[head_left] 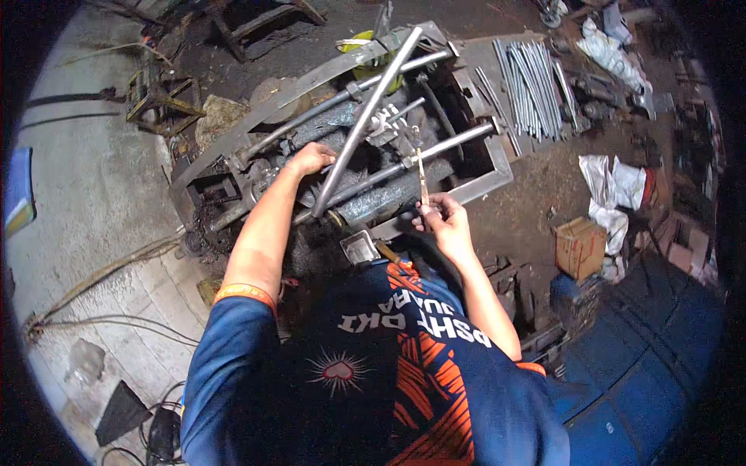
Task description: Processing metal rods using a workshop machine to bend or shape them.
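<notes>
My right hand (444, 221) pinches the lower end of a long, slender, stained metal tool (423, 177), shaped somewhat like a spanner. Its far tip reaches up over the greasy machine, beside a metal guide rod (451, 145). My left hand (312, 158) reaches into the machine frame (486, 182) from the left, its fingers curled in; something small and bluish shows at the fingertips, but I cannot make out what. A bare steel bar (369, 116) lies slantwise across the machine, just right of my left hand. Metal fittings (386, 124) sit beneath it at the centre.
A small square metal tray (359, 248) and a brownish handle (386, 252) lie close to my body. Many steel rods (532, 89) are stacked at the far right. A cardboard box (580, 247) stands on the right, a yellow bucket (361, 70) behind the machine. Cables (116, 322) cross the left floor.
</notes>
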`<state>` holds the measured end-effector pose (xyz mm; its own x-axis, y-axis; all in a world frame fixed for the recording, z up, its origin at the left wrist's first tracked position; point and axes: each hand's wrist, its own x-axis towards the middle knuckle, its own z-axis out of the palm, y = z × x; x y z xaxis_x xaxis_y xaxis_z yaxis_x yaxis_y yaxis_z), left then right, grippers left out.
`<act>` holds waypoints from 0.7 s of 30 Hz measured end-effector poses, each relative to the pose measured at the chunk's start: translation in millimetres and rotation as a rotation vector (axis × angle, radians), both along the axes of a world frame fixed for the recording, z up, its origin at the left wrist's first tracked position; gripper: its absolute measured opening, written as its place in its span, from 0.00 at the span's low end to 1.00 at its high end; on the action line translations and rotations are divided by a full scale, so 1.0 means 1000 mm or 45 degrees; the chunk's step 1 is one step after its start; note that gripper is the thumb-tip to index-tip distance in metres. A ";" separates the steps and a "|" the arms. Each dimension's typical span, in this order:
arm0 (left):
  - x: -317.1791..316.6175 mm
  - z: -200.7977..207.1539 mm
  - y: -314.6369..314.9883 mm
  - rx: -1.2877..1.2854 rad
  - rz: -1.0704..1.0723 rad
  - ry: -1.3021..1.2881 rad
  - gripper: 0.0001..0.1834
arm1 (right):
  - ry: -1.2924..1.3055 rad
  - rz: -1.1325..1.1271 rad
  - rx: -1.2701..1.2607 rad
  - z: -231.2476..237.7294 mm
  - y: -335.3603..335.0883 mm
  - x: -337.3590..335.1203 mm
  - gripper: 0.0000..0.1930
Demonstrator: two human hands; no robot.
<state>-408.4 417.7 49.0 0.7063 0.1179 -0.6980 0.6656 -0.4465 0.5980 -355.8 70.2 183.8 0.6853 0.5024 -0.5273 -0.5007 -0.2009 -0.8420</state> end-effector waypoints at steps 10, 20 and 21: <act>-0.009 0.015 0.025 -0.266 -0.024 0.120 0.15 | -0.405 0.379 -0.318 -0.053 -0.008 -0.019 0.08; -0.024 -0.005 0.032 -0.402 0.070 0.000 0.16 | -0.425 0.570 -0.466 -0.074 0.024 -0.035 0.09; -0.025 -0.004 0.031 -0.236 -0.018 -0.107 0.16 | -0.355 0.567 -0.476 -0.073 0.030 -0.036 0.10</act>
<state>-433.2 448.4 44.6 0.7635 -0.0172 -0.6456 0.6045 -0.3328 0.7238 -391.6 100.5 111.1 0.5903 0.5868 -0.5543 -0.0744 -0.6442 -0.7613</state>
